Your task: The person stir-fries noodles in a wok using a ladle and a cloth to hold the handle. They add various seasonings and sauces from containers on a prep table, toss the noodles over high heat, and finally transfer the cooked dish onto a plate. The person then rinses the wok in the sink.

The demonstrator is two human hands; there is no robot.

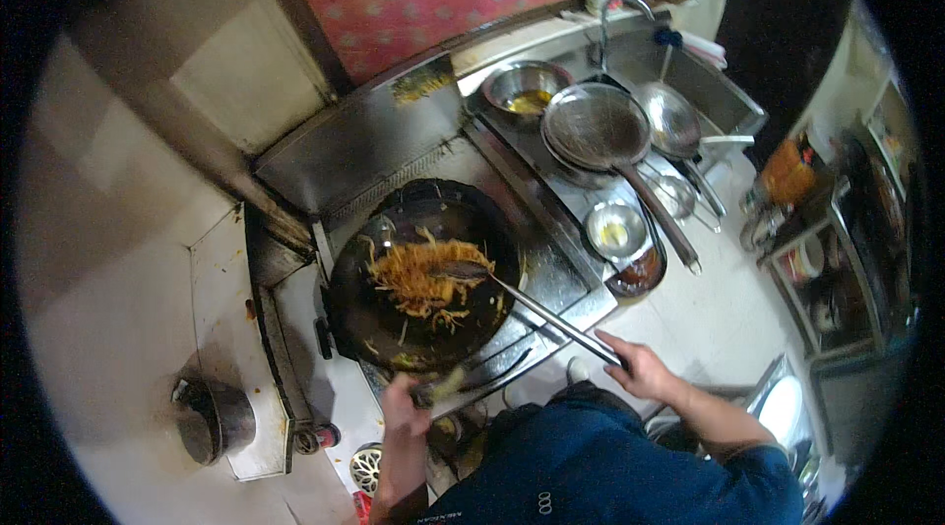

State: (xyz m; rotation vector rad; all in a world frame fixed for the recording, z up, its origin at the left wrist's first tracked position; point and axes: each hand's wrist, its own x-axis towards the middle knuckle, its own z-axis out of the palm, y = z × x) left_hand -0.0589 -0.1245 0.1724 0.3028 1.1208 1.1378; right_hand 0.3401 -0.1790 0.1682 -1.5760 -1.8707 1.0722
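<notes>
A dark wok [347, 281] sits on the steel stove, with a browned heap of shredded food [413, 278] and paler strips in it. My right hand [638, 370] grips the end of a long-handled metal ladle [554, 317]. The ladle's bowl rests on the food, near the wok's middle. At the wok's near edge, my left hand [406, 407] is closed around its handle; a pale yellowish thing [449, 385], perhaps a cloth, is blurred beside the fingers.
Right of the stove, a round strainer [596, 125] with a long handle lies over a pot. Near it are a steel bowl [528, 82] of yellowish liquid, a smaller bowl [615, 231] and a sink [712, 93] with a faucet [604, 30]. A dark pot [236, 418] stands left.
</notes>
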